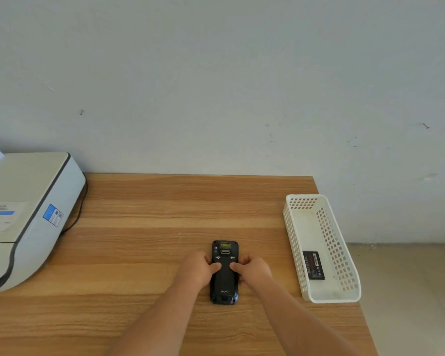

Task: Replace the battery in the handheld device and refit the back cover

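A black handheld device (224, 281) lies face down on the wooden table (149, 214), its back cover on and two small latches showing near the top. My left hand (199, 269) grips its left side with the thumb pressed on the cover. From the other side my right hand (252, 269) grips the right edge, thumb also on the cover. A black battery (313, 265) lies inside the white perforated basket (326, 299) at the right.
A large white printer (23, 217) with a black cable stands at the table's left. The table's right edge runs just past the basket, with floor beyond. A bare wall rises behind the table.
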Demonstrator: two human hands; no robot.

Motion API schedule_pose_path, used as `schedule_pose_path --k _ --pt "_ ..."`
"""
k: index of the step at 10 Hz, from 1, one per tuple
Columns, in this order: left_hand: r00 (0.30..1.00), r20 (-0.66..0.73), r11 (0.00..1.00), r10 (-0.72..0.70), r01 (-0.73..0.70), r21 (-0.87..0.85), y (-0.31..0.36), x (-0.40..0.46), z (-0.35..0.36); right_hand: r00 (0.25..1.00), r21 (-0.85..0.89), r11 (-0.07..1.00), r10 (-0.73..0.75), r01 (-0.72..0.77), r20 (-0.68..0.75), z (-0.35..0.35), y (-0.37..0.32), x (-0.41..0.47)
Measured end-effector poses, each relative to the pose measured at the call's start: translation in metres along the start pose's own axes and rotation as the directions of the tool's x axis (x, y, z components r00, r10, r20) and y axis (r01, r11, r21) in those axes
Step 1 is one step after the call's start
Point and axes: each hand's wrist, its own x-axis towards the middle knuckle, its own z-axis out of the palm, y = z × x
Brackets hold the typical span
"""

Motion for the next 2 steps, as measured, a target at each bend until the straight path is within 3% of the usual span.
schedule_pose_path --k 2 --pt "1.000 -0.021 1.000 0.019 -0.019 -0.002 -0.005 -0.016 -0.016 0.999 -0.135 0.990 -0.039 0.042 0.026 -0.010 -0.005 -0.019"
